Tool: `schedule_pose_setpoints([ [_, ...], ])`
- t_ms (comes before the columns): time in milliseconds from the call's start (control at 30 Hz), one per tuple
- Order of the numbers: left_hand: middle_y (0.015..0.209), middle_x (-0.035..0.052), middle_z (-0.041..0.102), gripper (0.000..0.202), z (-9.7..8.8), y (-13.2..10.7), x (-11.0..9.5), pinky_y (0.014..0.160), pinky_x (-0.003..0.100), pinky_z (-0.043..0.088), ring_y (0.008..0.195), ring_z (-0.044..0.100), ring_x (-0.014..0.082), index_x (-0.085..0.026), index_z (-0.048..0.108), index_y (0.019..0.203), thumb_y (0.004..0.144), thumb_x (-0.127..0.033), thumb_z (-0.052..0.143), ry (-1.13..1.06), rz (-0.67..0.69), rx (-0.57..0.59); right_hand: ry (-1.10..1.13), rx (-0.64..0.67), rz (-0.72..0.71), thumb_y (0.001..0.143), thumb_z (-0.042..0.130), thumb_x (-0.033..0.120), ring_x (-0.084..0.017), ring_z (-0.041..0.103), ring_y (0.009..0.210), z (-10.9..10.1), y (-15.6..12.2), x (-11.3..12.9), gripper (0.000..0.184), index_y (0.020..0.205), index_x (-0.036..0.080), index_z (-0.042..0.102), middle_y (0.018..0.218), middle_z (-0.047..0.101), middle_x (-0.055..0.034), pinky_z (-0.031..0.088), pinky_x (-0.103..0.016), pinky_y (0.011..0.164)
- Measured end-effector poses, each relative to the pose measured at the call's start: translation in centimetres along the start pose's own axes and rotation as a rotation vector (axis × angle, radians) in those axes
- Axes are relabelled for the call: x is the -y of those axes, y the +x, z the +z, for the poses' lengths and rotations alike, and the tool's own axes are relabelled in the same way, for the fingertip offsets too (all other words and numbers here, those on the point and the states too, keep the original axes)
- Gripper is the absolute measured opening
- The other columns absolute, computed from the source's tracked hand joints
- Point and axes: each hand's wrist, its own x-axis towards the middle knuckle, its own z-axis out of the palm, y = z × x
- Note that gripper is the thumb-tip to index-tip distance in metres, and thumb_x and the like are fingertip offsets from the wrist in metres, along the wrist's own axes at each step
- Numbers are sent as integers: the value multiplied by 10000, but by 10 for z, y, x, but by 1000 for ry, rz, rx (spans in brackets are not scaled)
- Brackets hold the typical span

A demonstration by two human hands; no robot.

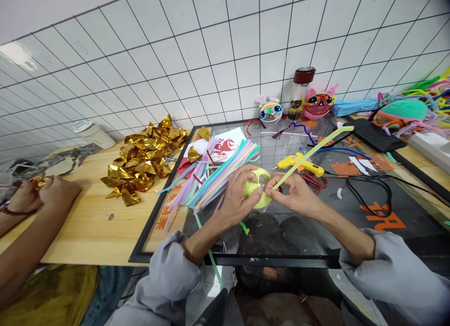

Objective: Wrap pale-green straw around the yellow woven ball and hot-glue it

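My left hand is wrapped round a yellow ball partly wound with yellow pipe cleaner, held above the glass table top. My right hand pinches a long yellow pipe cleaner close to the ball. The free end of that pipe cleaner rises up and to the right. A clear patch shows on the ball between my thumbs.
A bundle of pastel pipe cleaners lies left of my hands. A yellow glue gun and black cable lie to the right. Gold foil pieces sit on the wooden table. Another person's hands work at far left. A phone lies at back right.
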Motion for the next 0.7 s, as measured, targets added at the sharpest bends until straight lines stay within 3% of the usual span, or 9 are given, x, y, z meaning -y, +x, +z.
schedule_pose_setpoints([
  [700,1331,111,580,157,-3,-2,6,1107,437,414,1276,557,240,-238,483,1025,921,-219,599,-144,-36,1,40,16,11,809,721,357,-157,567,699,-2,1,-3,194,727,184,693,734,638,-28,452,-283,626],
])
